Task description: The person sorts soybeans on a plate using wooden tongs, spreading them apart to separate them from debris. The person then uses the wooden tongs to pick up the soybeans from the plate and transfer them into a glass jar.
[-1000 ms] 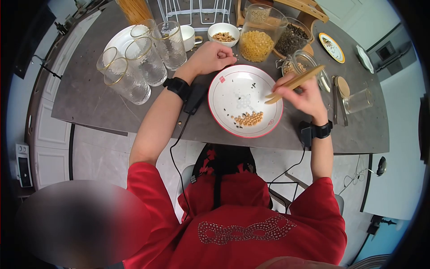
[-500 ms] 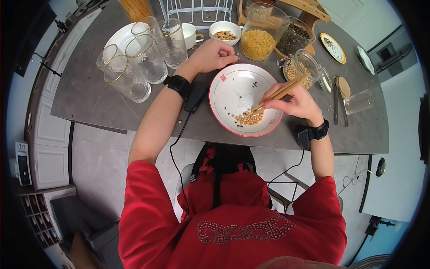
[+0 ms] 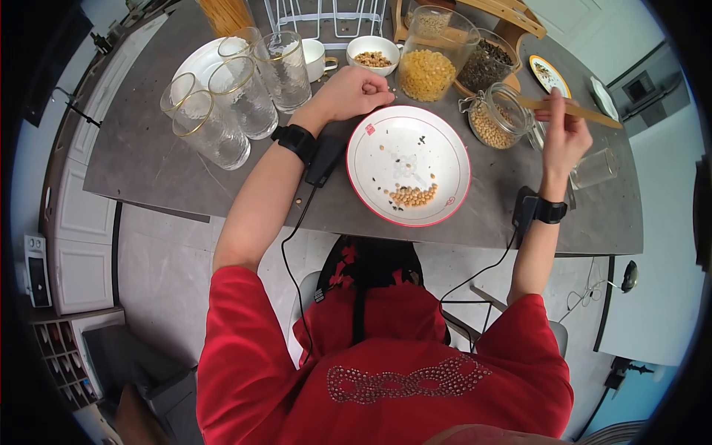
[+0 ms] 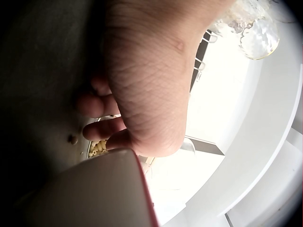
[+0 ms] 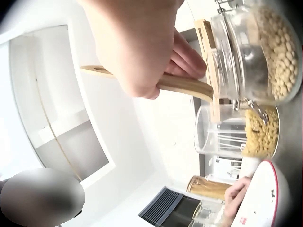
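Observation:
My right hand [image 3: 565, 142] grips wooden tongs [image 3: 589, 113], their tips right at the mouth of a tilted glass clip-top jar [image 3: 492, 124] of tan beans. In the right wrist view the tongs [image 5: 187, 87] run under the fingers toward that jar; nothing shows between the tips. A white plate with a red rim [image 3: 454, 148] carries a cluster of beans [image 3: 414, 195], a few stray beans and dark specks. Beside the plate's upper left rim my left hand [image 3: 348, 95] rests on the table, fingers loosely curled and holding nothing.
Behind the plate stand a container of yellow pasta [image 3: 426, 76], a jar of dark bits [image 3: 486, 65] and a small white bowl [image 3: 371, 65]. Several tall glasses [image 3: 241, 96] are at the left. An empty glass [image 3: 595, 169] lies at the right, near an oval yellow-rimmed dish [image 3: 547, 70].
My right hand has carried the tongs from the bean cluster up and right to the jar's mouth. More stray beans lie across the plate. My left hand stays put.

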`<state>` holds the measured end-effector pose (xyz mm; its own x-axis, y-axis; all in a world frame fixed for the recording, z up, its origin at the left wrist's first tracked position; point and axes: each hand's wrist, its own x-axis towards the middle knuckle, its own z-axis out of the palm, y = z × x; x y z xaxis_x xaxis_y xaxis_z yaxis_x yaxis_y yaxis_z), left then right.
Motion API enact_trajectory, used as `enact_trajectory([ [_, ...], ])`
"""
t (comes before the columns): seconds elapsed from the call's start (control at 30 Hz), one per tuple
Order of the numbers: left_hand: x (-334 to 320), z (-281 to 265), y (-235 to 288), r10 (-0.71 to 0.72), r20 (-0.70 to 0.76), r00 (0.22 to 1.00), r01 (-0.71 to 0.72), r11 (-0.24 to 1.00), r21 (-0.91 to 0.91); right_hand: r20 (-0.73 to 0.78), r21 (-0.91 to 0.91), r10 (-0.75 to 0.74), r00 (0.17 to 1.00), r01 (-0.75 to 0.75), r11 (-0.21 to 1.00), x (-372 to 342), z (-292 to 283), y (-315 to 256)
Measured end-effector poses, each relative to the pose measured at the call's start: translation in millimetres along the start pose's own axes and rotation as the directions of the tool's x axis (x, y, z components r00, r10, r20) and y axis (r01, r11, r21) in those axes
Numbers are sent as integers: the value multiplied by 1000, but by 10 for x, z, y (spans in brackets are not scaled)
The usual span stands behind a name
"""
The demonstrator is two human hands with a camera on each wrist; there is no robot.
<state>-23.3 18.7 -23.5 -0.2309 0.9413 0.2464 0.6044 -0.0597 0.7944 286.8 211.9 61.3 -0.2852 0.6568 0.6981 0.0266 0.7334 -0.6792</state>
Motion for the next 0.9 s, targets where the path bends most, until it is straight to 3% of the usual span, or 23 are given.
enact_trajectory([
  [0.03, 11, 2, -19, -12, 8, 1000, 12, 1000, -11, -100, -69, 16, 995, -23, 997, 48, -51, 24],
  [0.07, 7, 12, -35, -12, 9, 1000, 13, 1000, -11, -100, -70, 17, 995, -24, 997, 74, -94, 48],
  [0.13, 14, 10, -24, 20, -6, 1000, -20, 999, -33, -44, -47, 116, 992, -118, 992, 127, -177, 85],
  [0.2, 7, -38, 37, 20, 7, 1000, -20, 1000, -4, 43, 40, 109, 993, -111, 993, 129, -187, 96],
  [0.23, -17, -38, 66, 12, 23, 1000, -12, 1000, 18, 186, 153, 81, 979, -110, 982, 84, -169, 67],
  [0.27, -19, -15, 41, 6, 25, 1000, -6, 1000, 14, 323, 260, 39, 946, -128, 957, 18, -153, 27],
  [0.3, 2, -3, -3, -2, 22, 1000, 2, 1000, 2, 457, 243, 11, 889, -137, 960, -43, -131, -37],
  [0.4, 13, 5, -24, -2, 21, 1000, 2, 1000, -4, 656, 228, -113, 746, -54, 972, -252, 74, -184],
  [0.47, 12, -3, -51, 21, 10, 1000, -21, 1000, -2, 840, 148, -131, 527, 9, 989, -251, 127, -314],
  [0.53, 16, -21, -59, 2, 24, 1000, -2, 1000, -15, 854, 132, -96, 511, -34, 991, -332, 204, -345],
  [0.6, 19, 12, -56, -9, 44, 999, 11, 999, -36, 885, 116, -126, 449, 48, 992, -350, 245, -383],
  [0.77, 30, 3, -45, 22, -20, 1000, -23, 998, -57, 866, 173, -180, 467, 58, 983, -371, 331, -325],
  [0.87, 19, 24, -88, 20, -8, 1000, -20, 999, -31, 853, 79, -140, 503, 142, 987, -392, 309, -375],
  [0.9, 30, 15, -74, 9, -5, 1000, -9, 1000, -19, 747, 91, -153, 647, 129, 988, -386, 308, -328],
])
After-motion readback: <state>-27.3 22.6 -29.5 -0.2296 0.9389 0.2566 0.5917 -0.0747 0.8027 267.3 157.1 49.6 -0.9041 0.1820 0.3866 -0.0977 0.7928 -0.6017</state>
